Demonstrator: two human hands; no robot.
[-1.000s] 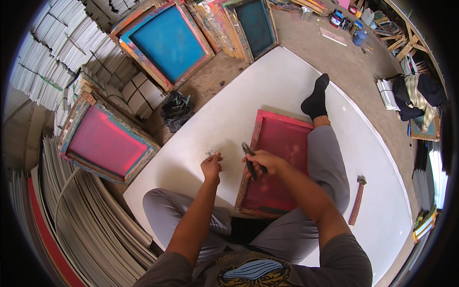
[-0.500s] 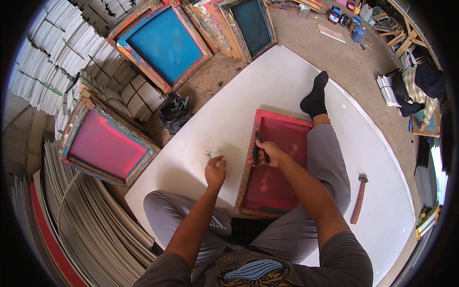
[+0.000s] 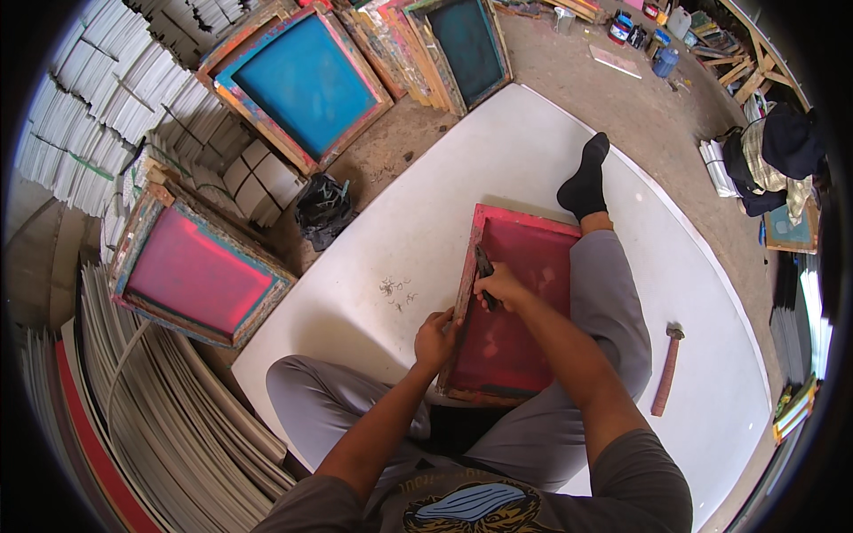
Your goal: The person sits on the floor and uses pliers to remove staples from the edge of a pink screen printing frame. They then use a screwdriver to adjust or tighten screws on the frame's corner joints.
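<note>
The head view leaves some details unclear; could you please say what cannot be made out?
In the head view:
Grips of the pliers: mostly covered by the right hand.
Rim of the red frame: partly covered by the left hand.
Tiny bits: too small to identify.
Black bag: plastic hides any contents.

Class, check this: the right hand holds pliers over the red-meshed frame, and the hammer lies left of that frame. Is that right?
"Left" is wrong: in the head view, the hammer lies right of the red-meshed frame. The right hand does hold pliers over that frame.
</note>
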